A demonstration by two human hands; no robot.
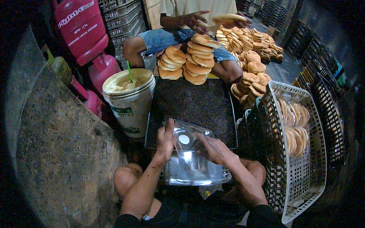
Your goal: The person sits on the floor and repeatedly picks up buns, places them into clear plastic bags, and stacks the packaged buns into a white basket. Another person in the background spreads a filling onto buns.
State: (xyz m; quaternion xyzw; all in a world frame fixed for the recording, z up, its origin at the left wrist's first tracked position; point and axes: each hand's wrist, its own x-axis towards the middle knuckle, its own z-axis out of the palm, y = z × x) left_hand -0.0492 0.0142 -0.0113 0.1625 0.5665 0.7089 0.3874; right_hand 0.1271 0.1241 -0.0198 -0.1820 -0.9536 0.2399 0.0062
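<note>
A clear plastic bag (182, 129) with a white round sticker is stretched between my hands over the near end of a dark tray (191, 102). My left hand (166, 138) pinches the bag's left edge between thumb and fingers. My right hand (212, 148) is at the bag's right side, its fingers apparently inside or behind the film; which, I cannot tell. Below my hands lies a stack of clear plastic bags (196, 172) in my lap. Flat round buns (199, 61) stand in stacks at the tray's far end.
Across from me a seated person's hand (196, 21) is raised near a bun (230, 18). At left stand a bucket of cream-coloured filling (128, 111) and pink gas cylinders (82, 31). A plastic crate (303, 179) at right holds bagged buns (296, 139). More buns (253, 40) are heaped behind.
</note>
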